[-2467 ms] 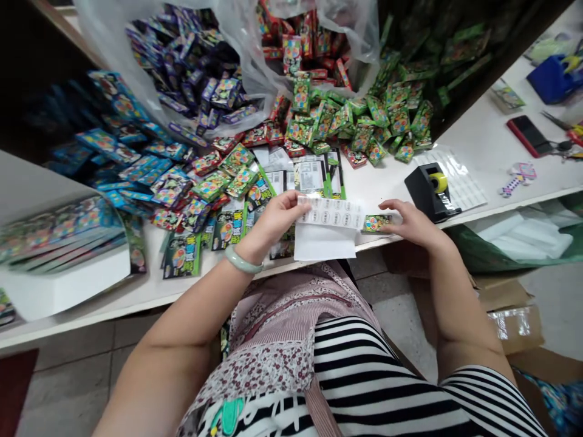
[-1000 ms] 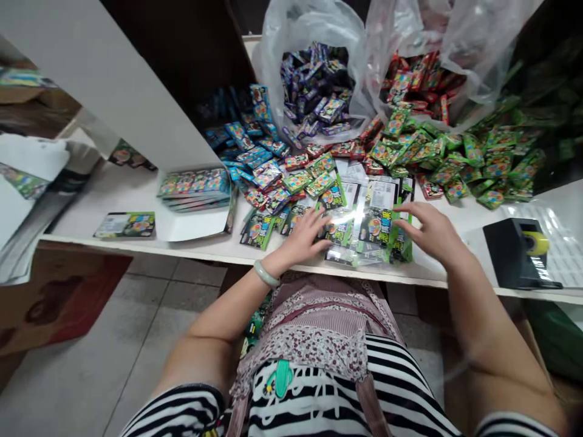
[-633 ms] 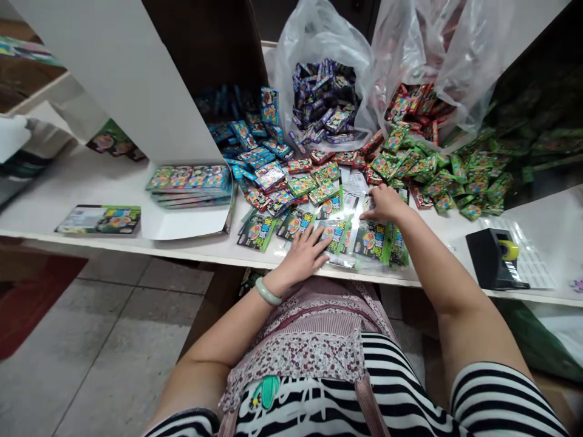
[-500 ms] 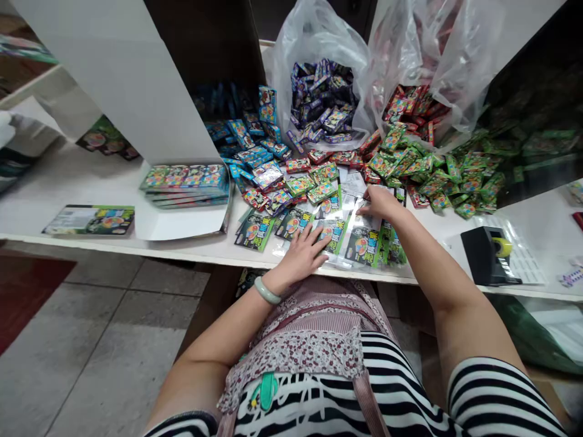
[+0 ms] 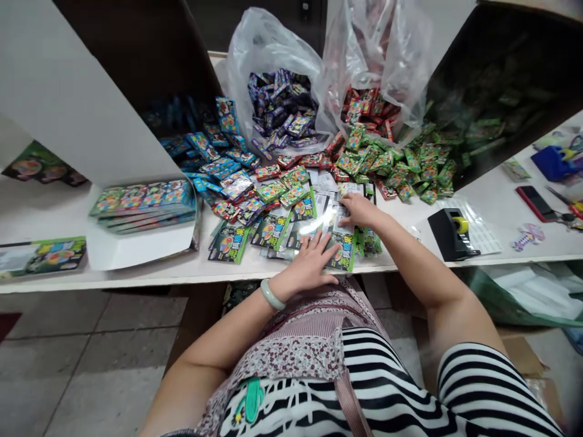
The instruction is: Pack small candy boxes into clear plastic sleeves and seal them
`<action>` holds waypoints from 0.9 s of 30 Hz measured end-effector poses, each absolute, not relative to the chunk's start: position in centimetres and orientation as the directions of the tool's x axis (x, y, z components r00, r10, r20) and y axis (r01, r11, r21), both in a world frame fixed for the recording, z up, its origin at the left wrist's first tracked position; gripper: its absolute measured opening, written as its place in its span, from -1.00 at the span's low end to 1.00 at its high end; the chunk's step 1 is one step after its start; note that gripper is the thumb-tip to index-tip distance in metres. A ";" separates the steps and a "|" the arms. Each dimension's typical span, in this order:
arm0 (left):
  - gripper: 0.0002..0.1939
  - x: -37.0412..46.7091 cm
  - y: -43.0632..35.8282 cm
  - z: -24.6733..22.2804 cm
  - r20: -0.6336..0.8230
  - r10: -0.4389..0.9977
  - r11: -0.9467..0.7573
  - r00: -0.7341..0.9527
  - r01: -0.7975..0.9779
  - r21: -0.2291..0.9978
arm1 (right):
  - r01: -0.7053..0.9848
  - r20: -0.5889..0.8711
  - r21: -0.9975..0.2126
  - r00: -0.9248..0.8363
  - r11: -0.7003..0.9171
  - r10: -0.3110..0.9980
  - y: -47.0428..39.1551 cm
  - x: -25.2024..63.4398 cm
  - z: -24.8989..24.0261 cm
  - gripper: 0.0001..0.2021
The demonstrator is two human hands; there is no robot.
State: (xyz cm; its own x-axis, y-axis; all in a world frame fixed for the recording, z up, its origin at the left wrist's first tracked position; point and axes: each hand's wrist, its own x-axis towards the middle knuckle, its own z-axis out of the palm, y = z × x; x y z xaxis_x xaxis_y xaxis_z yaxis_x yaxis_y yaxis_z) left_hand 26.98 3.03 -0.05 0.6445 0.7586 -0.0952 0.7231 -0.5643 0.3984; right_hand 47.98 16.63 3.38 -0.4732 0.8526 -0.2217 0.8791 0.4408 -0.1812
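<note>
My left hand lies palm down with its fingers spread on a clear plastic packet with a black-and-green printed card. My right hand rests at the packet's upper right part, thumb and fingers apart and touching the plastic. Light glares off the film between the hands. More of these printed packets lie overlapped to the left, and one sits at the left end of the group. Behind them is a loose heap of small green candy boxes, mixed with red and purple ones.
Plastic bags hold purple boxes and red boxes. Blue boxes and green boxes spill from large cartons. A white tray of stacked packs stands left. On the right are a tape dispenser and a phone.
The view has swung to the right. My left hand has slid rightward across the packets, closer to my right hand, which stays near the packet's upper part.
</note>
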 end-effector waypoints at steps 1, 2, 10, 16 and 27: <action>-0.10 27.4 3.0 -0.3 -0.111 0.752 -0.577 0.650 0.730 0.367 | 0.888 -0.227 -0.153 -0.458 0.433 0.859 16.2 47.5 3.2 -0.36; -0.13 27.6 2.9 -0.5 -0.111 0.751 -0.586 0.650 0.736 0.339 | 0.899 -0.231 -0.139 -0.438 0.416 0.869 15.9 47.1 3.1 -0.39; -0.26 26.8 3.1 -3.6 0.028 0.737 -0.657 0.676 0.706 0.264 | 0.924 -0.253 -0.210 -0.366 0.318 0.896 15.2 47.0 6.7 -0.70; -0.33 27.0 5.3 -2.3 0.279 0.788 -0.595 0.549 0.564 0.573 | 0.935 -0.143 -0.214 -0.317 0.284 0.938 13.8 50.9 12.4 -0.84; -0.54 28.4 7.1 7.8 0.408 0.912 -0.387 0.049 0.435 0.813 | 0.651 0.111 -0.628 -0.468 0.427 0.877 8.1 50.3 18.1 -0.77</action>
